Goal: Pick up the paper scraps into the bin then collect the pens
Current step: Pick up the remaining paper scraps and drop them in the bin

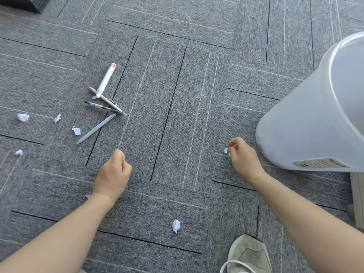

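Note:
Several crumpled white paper scraps lie on the grey carpet: one at the far left point(23, 117), one beside it point(57, 118), one by the pens point(76, 130), and one near my foot point(176, 226). A white marker point(106, 80), a beige pen point(105, 99), a black pen point(104, 108) and a grey pen point(96, 129) lie in a loose pile at upper left. My left hand point(114, 172) hovers below the pens with its fingers curled and nothing visible in it. My right hand point(243, 156) is low beside the bin point(315, 107), pinching a small scrap point(226, 150).
The translucent white bin stands at the right edge with its rim toward me. My grey shoe point(249, 255) is at the bottom right. Another scrap point(19, 152) lies at the left, and one point(87, 196) peeks out behind my left wrist. A dark object sits at the top-left corner.

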Available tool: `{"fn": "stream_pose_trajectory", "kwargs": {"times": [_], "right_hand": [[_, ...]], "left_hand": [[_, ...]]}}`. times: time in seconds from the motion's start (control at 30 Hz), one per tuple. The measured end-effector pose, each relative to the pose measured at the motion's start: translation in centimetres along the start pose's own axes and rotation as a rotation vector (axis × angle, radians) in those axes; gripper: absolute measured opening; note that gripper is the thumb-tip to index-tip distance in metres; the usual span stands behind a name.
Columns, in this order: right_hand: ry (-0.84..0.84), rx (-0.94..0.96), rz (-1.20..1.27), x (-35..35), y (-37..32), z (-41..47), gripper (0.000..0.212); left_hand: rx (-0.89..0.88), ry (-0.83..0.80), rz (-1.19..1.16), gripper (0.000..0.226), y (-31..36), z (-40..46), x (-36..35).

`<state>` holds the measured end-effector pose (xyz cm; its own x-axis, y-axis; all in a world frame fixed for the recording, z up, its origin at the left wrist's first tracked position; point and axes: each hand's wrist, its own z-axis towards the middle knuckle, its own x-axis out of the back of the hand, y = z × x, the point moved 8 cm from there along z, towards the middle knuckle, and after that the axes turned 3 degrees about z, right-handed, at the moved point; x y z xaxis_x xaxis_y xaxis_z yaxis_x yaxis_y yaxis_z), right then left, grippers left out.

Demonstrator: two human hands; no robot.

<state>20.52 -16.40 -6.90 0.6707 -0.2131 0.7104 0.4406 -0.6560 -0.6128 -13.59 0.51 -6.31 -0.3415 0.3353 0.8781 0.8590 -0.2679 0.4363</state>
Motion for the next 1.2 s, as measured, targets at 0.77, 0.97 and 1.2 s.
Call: {"fn": "stream_pose_trajectory", "kwargs": {"times": [0.77, 0.97, 1.2], "right_hand": [[0.696, 0.329, 0.412, 26.9, -15.7, -7.9, 0.015], [0.587, -0.132, 0.337, 30.4, -4.0, -7.3, 0.024], [0.811, 0.205, 0.521, 30.9, -10.2, -9.3, 0.022]], "left_hand": [[-0.782, 0.21, -0.731, 0.014, 43.1, 0.6, 11.4], [-0.872, -0.321, -0.138, 0.059, 52.9, -0.5, 3.1], [-0.769, -0.205, -1.005, 0.038, 46.5, 2.0, 8.3]]}}
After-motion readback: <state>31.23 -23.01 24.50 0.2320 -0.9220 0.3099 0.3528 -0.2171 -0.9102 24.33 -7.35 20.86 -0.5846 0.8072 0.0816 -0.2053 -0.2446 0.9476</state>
